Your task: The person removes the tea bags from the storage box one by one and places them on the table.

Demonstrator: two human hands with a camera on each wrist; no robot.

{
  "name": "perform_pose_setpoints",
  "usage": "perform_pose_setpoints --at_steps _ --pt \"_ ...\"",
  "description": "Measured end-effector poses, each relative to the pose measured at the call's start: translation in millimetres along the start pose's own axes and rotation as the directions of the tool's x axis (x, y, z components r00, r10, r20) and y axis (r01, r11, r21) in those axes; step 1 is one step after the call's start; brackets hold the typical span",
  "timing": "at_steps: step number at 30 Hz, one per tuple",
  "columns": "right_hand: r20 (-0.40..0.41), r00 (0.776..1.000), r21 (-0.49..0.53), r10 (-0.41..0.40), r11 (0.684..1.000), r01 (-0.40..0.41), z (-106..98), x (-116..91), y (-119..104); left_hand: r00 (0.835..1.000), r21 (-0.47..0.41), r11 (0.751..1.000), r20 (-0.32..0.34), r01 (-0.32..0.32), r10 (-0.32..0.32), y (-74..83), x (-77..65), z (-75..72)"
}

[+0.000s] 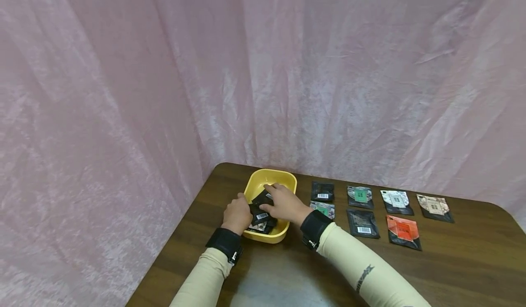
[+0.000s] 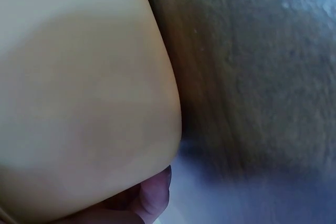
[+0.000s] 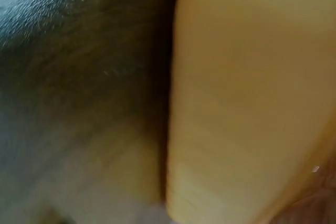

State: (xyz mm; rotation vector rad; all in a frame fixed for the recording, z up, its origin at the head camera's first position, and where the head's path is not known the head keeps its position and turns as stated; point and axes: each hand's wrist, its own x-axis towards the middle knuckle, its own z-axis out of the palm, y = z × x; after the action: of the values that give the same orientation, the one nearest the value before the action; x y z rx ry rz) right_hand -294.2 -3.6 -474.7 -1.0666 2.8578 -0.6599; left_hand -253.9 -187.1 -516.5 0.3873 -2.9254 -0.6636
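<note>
Black packets (image 1: 260,215) lie in the yellow tray (image 1: 263,238) on the surface (image 1: 472,252), left hand (image 1: 237,214) at its rim, right hand (image 1: 286,204) over them with thumb and finger apart, any pinch indeterminable; presumably light, pliable, slick, best taken by 1 edge.

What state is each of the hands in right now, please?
Left hand: at the left rim of the yellow tub; its grip cannot be told.
Right hand: open, spread over black packets inside.

black packets (image 1: 260,217), white barcode labels, heaped in yellow bin (image 1: 263,238)
</note>
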Motion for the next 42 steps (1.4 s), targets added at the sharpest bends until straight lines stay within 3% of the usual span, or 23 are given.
perform_pose_setpoints --at_steps 4,7,11,14,16,23,29,34,38,42 --pt "0.033 0.999 -0.063 0.022 0.998 -0.020 11.0 6.5 0.9 1.000 0.003 1.000 0.011 -0.003 0.003 1.9 -0.9 -1.9" --pt "0.052 0.998 -0.164 0.044 0.986 -0.035 18.0 8.4 -1.4 0.999 -0.009 1.000 0.035 0.008 -0.007 5.7 -5.6 -9.7" --pt "0.072 0.994 -0.264 0.083 0.962 -0.061 25.1 8.8 -5.3 1.000 -0.017 1.000 0.026 0.007 -0.007 -6.2 3.8 4.8" --pt "0.066 0.992 -0.270 0.104 0.959 -0.082 28.0 8.3 -7.6 1.000 -0.002 1.000 0.023 0.005 -0.005 -16.8 11.9 18.3" --pt "0.058 0.993 -0.268 0.108 0.959 -0.088 29.4 7.0 -8.7 0.999 0.008 1.000 0.033 0.012 -0.012 -18.6 12.7 19.7" --pt "-0.006 0.999 -0.293 0.054 0.954 -0.053 30.3 2.1 -11.5 0.999 -0.029 1.000 0.034 0.006 -0.005 2.4 -11.6 -10.1" --pt "-0.062 0.995 -0.256 0.074 0.963 -0.088 29.3 0.1 -10.9 1.000 0.000 1.000 0.025 -0.002 0.002 6.3 -15.5 -11.7" --pt "-0.084 0.992 -0.244 0.090 0.964 -0.108 28.3 0.1 -9.0 1.000 -0.009 1.000 0.027 0.000 0.001 7.6 -14.1 -10.3" --pt "-0.124 0.991 -0.266 0.050 0.961 -0.082 27.4 1.3 -6.9 1.000 -0.024 1.000 0.025 -0.003 0.003 9.0 -9.8 -11.0" --pt "-0.135 0.991 -0.282 0.008 0.958 -0.046 26.6 1.8 -5.3 1.000 -0.022 1.000 0.029 0.002 -0.002 -3.3 6.9 8.0"
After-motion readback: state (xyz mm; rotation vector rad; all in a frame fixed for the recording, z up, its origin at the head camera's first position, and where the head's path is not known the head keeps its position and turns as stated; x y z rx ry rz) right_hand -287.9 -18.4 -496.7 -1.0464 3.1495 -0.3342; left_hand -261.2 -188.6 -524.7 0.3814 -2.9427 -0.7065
